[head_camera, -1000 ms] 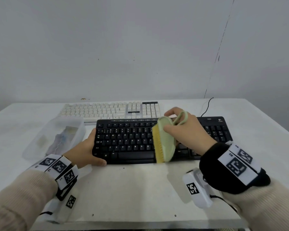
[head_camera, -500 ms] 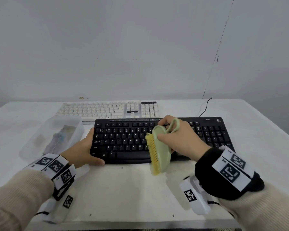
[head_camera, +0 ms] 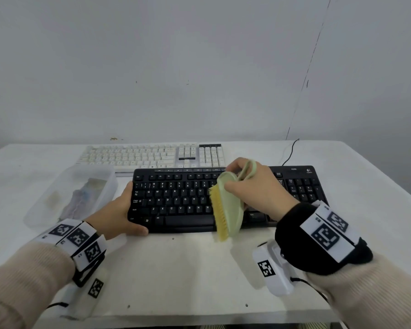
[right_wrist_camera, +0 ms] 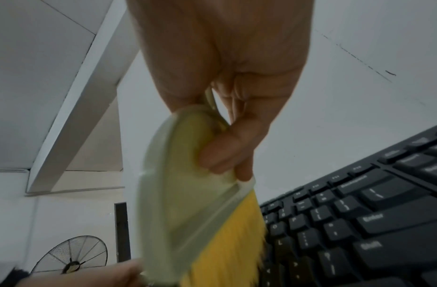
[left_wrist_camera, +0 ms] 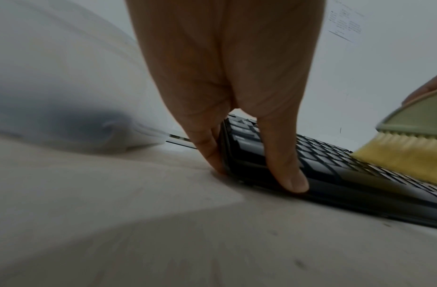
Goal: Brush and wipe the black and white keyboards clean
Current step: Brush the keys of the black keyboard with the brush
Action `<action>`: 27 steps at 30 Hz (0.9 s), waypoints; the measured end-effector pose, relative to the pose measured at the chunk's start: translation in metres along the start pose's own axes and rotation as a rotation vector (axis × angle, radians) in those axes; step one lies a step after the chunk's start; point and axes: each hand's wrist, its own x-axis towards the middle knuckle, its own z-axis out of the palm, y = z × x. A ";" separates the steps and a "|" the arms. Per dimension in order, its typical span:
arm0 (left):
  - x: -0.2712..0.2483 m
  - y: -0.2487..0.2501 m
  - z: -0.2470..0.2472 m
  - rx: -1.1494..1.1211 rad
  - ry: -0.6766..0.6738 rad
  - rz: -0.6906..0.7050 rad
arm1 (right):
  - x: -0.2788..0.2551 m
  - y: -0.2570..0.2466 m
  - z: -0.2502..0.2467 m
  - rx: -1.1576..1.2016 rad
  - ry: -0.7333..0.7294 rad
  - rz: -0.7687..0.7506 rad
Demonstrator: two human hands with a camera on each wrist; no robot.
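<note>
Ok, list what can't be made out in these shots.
- Clear box contents, head view: blurred behind its cloudy wall.
- Black keyboard keys right of M, head view: covered by the brush and right hand.
- White keyboard legends, head view: too small to read.
- Left hand fingers, head view: hidden behind the hand.
- Brush tip, right wrist view: cut off by the bottom edge.

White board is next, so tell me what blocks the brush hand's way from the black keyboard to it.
Nothing visible does. The right hand holds the brush over the black keyboard; the white keyboard lies directly behind it, uncovered.
</note>
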 end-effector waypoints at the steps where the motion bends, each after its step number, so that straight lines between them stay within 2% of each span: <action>1: 0.000 0.000 0.000 0.001 0.001 -0.001 | 0.003 -0.002 0.000 0.013 0.038 -0.017; 4: 0.001 -0.001 0.000 0.001 0.003 -0.004 | 0.010 -0.005 0.003 0.008 0.104 -0.058; 11: 0.001 -0.001 0.000 -0.014 0.006 0.000 | -0.004 0.009 0.007 -0.062 0.027 -0.029; 16: 0.001 0.000 0.000 -0.006 0.012 0.003 | -0.016 0.005 0.004 -0.046 -0.090 0.032; 18: 0.002 0.000 0.000 -0.001 0.013 0.001 | -0.011 -0.003 0.001 -0.043 -0.068 0.022; 23: 0.003 0.001 0.001 -0.010 0.020 0.000 | 0.013 -0.017 0.009 0.015 0.099 -0.064; 27: 0.003 0.000 0.001 -0.008 0.019 -0.006 | 0.021 -0.015 0.018 -0.037 0.084 -0.049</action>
